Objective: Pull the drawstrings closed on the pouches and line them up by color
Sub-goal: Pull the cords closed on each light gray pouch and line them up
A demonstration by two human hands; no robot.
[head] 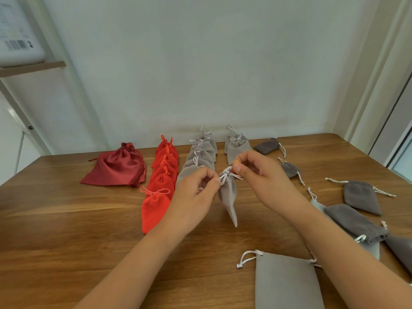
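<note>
A small light grey pouch (228, 195) hangs in the air between my hands, its neck gathered tight. My left hand (196, 188) pinches one white drawstring end, and my right hand (256, 170) pinches the other. Behind them run a row of several bright red pouches (156, 206), all drawn shut, and a row of light grey pouches (200, 157), also shut. Two more shut light grey pouches (237, 147) stand at the back. A dark red satin pouch (116, 168) lies at the left.
Several dark grey pouches (361, 197) lie loose and flat on the right of the wooden table (66, 230). A large light grey pouch (287, 284) lies open at the front edge under my right forearm. A white wall rises behind the table.
</note>
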